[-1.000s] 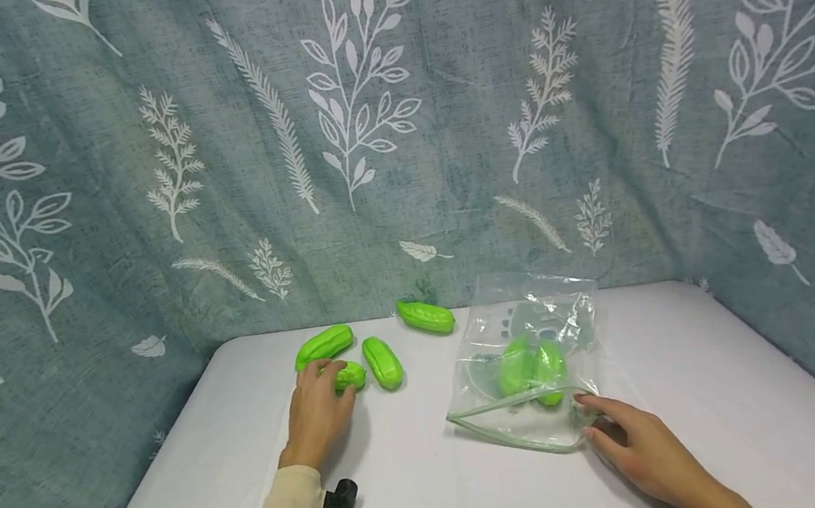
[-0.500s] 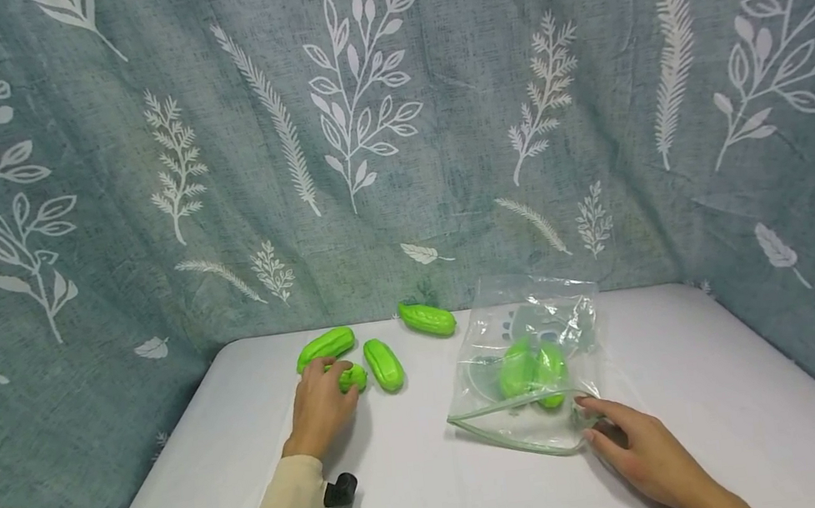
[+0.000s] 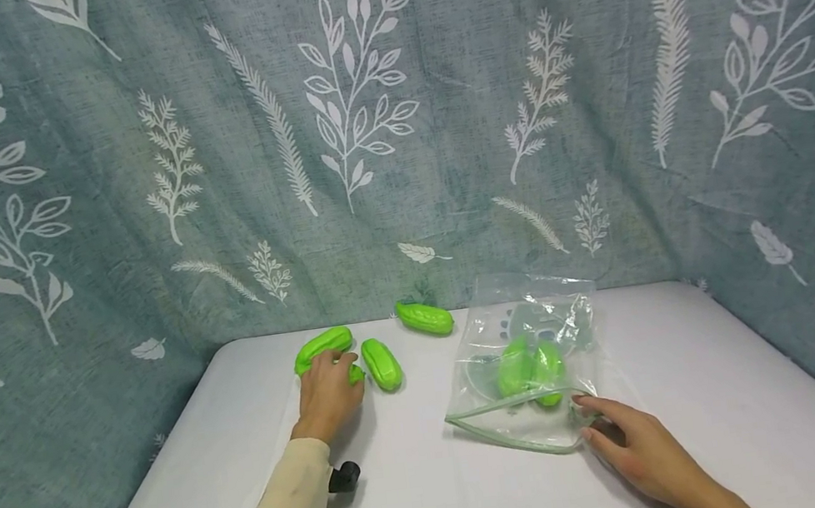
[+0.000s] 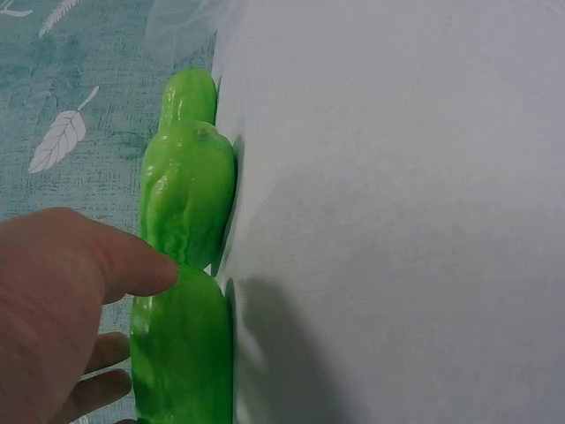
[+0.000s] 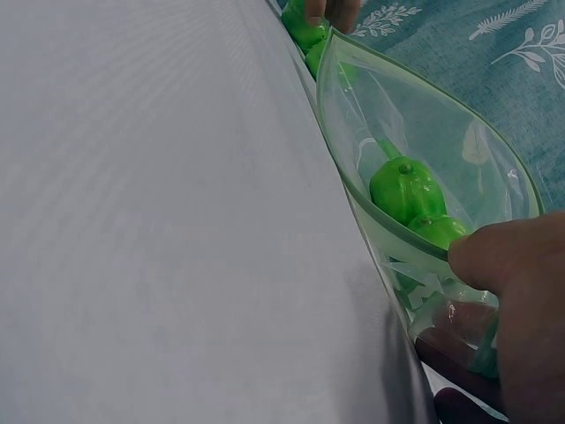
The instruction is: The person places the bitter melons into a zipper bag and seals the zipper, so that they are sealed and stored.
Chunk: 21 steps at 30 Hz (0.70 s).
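Observation:
In the head view my left hand (image 3: 329,393) is over a bright green, ridged, cucumber-shaped vegetable (image 3: 357,374), most of it hidden under the fingers. The left wrist view has the thumb on top of this cucumber (image 4: 181,353) and other fingers along its far side. At the right, my right hand (image 3: 644,445) pinches the green-edged mouth of a clear zip bag (image 3: 504,438), thumb against the rim and fingers behind. The bag lies with its mouth gaping towards me. Two similar green cucumbers (image 5: 406,190) are inside it, side by side.
Another cucumber (image 3: 323,346) lies just beyond my left hand. One more (image 3: 381,364) is to its right, and another (image 3: 425,318) sits near the back edge of the white table (image 3: 419,487). A patterned green-blue curtain (image 3: 405,229) hangs behind the table.
My left hand has shifted slightly forward and right, and its fingers now cover more of the cucumber. The right hand and the bag stay where they were.

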Each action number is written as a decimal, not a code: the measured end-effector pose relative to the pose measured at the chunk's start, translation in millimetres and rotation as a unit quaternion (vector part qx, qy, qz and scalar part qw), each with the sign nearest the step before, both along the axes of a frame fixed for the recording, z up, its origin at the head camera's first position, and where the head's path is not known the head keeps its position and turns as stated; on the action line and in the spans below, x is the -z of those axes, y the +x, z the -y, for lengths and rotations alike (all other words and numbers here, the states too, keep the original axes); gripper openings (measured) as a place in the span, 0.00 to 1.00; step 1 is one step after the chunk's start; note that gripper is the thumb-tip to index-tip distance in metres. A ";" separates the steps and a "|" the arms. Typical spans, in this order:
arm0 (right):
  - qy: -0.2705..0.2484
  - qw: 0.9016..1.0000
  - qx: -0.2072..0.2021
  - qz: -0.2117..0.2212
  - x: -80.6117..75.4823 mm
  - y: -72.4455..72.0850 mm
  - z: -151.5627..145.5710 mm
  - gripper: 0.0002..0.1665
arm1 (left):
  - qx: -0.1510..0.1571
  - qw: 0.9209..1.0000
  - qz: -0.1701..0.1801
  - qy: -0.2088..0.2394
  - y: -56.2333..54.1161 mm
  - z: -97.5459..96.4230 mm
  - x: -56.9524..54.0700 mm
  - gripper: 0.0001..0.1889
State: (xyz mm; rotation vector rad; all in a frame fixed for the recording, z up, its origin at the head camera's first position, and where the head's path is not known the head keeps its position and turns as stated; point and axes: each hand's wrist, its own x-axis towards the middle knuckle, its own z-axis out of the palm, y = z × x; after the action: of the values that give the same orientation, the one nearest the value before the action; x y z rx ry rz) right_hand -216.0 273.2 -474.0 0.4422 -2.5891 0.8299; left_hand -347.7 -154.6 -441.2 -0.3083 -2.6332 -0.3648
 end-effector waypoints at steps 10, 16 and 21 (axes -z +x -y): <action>0.007 1.000 0.004 -0.013 -0.4 -0.8 1.2 0.24 | -0.014 1.000 0.004 -0.019 -1.9 1.5 10.2 0.18; 0.003 1.000 0.007 0.012 -2.0 -1.2 1.6 0.24 | -0.017 1.000 0.021 -0.015 -1.5 2.4 11.7 0.19; -0.001 0.999 0.011 0.036 -2.9 -1.5 2.4 0.25 | -0.016 0.999 0.048 -0.018 -1.2 3.9 10.5 0.20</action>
State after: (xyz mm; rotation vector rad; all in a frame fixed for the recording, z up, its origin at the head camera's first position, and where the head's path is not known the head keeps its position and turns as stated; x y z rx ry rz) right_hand -217.5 270.8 -471.1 0.3894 -2.6547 0.8551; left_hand -348.9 -158.5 -451.7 -0.2662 -2.7385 -0.3307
